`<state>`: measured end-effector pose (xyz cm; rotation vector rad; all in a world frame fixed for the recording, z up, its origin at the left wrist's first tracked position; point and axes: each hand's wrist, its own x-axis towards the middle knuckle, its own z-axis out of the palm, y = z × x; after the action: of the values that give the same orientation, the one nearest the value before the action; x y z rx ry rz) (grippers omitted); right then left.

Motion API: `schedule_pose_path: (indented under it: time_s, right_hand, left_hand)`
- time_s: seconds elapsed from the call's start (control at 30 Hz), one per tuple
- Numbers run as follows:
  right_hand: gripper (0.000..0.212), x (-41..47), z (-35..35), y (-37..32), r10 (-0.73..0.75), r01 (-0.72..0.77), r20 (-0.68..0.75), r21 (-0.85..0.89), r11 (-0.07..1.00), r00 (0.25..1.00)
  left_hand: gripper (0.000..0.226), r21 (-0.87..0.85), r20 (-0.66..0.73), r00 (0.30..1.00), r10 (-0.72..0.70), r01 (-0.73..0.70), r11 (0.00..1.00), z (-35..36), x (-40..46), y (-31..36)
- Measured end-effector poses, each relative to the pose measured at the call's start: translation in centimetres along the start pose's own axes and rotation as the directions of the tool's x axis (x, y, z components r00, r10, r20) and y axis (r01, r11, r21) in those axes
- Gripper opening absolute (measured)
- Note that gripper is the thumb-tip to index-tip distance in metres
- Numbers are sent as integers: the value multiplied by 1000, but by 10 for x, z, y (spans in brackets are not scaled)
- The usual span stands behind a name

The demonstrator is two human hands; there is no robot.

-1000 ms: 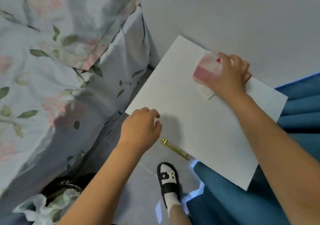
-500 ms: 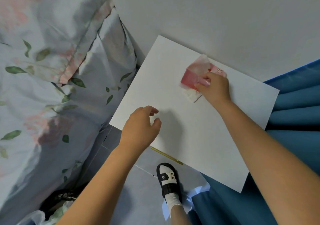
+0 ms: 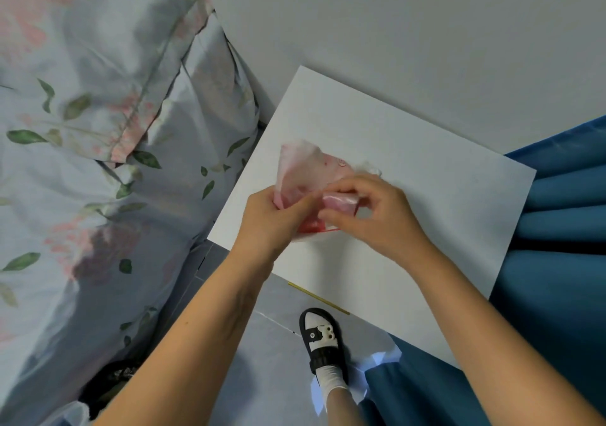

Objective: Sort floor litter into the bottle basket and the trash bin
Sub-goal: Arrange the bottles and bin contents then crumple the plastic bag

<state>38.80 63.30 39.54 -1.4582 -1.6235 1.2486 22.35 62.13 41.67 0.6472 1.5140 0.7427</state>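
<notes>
A crumpled pink-and-white plastic wrapper (image 3: 306, 171) is held above the white tabletop (image 3: 426, 163). My left hand (image 3: 272, 219) pinches its left side. My right hand (image 3: 377, 212) grips its right, folded end, where a red patch shows below the fingers. Both hands meet over the table's near-left part. Part of the wrapper is hidden behind my fingers. A dark bin with a bag (image 3: 111, 383) shows at the lower left, mostly hidden by the bedding and my left arm. No bottle basket is in sight.
A bed with floral bedding (image 3: 98, 163) fills the left side. Blue curtains (image 3: 564, 215) hang at the right. The grey tiled floor (image 3: 262, 360) lies below, with my foot in a black-and-white sandal (image 3: 319, 337). A grey wall (image 3: 393, 32) stands behind the table.
My right hand brought the wrapper from the table's far side toward me. My left hand rose from the table's edge and took hold of the wrapper's left side.
</notes>
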Motion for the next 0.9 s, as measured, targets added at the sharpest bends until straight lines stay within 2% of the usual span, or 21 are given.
schedule_pose_path:
  time_s: [0.07, 0.13, 0.17, 0.23, 0.27, 0.37, 0.5, 0.57, 0.67, 0.77, 0.9]
  right_hand:
    - [16, 10, -5, 12, 116, -110, -192, 41, 993, 975]
    - [25, 21, -10, 32, 172, -250, -384, -161, 955, 907]
    - [35, 26, -10, 43, 199, -325, -402, -276, 904, 894]
    - [57, 32, -7, 60, 289, -426, -351, -423, 800, 891]
    - [62, 34, -4, 66, 295, -430, -334, -473, 769, 895]
    - [48, 41, 2, 74, 221, -367, -321, -526, 767, 921]
    - [30, 40, 11, 65, 210, -317, -252, -540, 779, 945]
    - [26, 35, 21, 46, 180, -269, -220, -498, 825, 959]
    - [16, 23, 47, 1, 161, -205, -170, -290, 935, 972]
    - [14, 2, 99, -41, 160, -154, 15, -194, 969, 987]
    - [11, -46, 195, -70, 187, -137, 298, -182, 974, 936]
  left_hand:
    - [3, 8, -123, 992, -11, 12, 1000, -7, 4, -8]
    - [3, -36, -194, 980, -38, 32, 999, -14, 6, -15]
    - [4, -48, -211, 976, -45, 36, 998, -17, 5, -19]
    - [4, -75, -211, 976, -52, 37, 996, -23, 3, -25]
    - [2, -92, -206, 977, -52, 34, 995, -26, 1, -28]
    - [2, -133, -216, 975, -61, 32, 991, -37, -7, -37]
    - [3, -165, -257, 964, -71, 28, 986, -60, -22, -50]
    - [2, -200, -286, 955, -82, 25, 980, -76, -32, -56]
    - [3, -231, -373, 925, -80, -9, 973, -109, -49, -69]
    - [4, -297, -469, 876, -116, -32, 954, -154, -76, -94]
    - [7, -401, -576, 788, -217, -41, 915, -219, -136, -150]
